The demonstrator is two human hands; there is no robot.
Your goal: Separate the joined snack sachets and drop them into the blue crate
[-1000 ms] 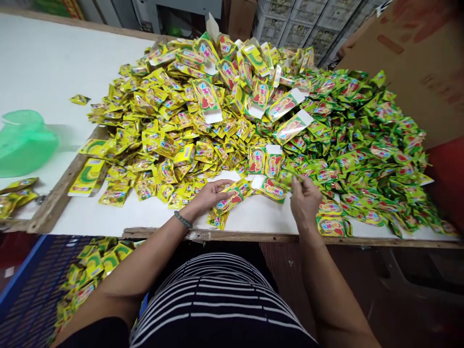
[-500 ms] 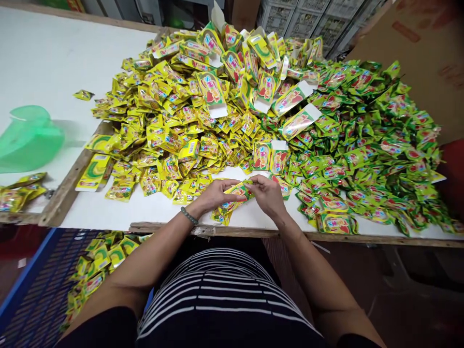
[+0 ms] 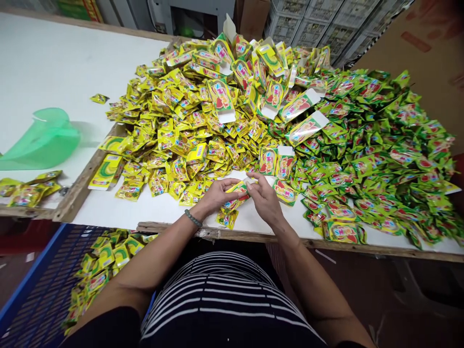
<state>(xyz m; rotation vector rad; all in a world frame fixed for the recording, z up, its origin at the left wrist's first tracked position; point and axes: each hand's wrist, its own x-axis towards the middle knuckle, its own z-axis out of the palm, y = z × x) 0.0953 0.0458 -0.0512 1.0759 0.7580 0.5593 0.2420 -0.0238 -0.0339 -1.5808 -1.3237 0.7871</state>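
Note:
My left hand (image 3: 216,197) is closed around a small yellow-and-green carton (image 3: 235,197), held just above the front of the white table. My right hand (image 3: 265,199) pinches the carton's upper right end, where a white flap shows between thumb and fingers. Beneath the carton lies a yellow sachet (image 3: 227,219). Right of my right hand rests another printed carton (image 3: 284,192), and two cartons with raised white flaps (image 3: 276,163) stand behind it. The carton's inside is hidden from view.
Yellow sachets (image 3: 174,140) are heaped behind my hands, green sachets (image 3: 366,145) to the right, cartons (image 3: 221,99) on top. A green scoop (image 3: 54,140) lies left beyond a wooden strip (image 3: 81,193). Below left, a blue crate (image 3: 39,275) holds filled-looking cartons. Wood edges the table's front.
The view has shifted slightly, so the table's contents appear farther right. My right hand's fingers have opened a little and shifted at the carton's flap end; my left hand keeps its hold.

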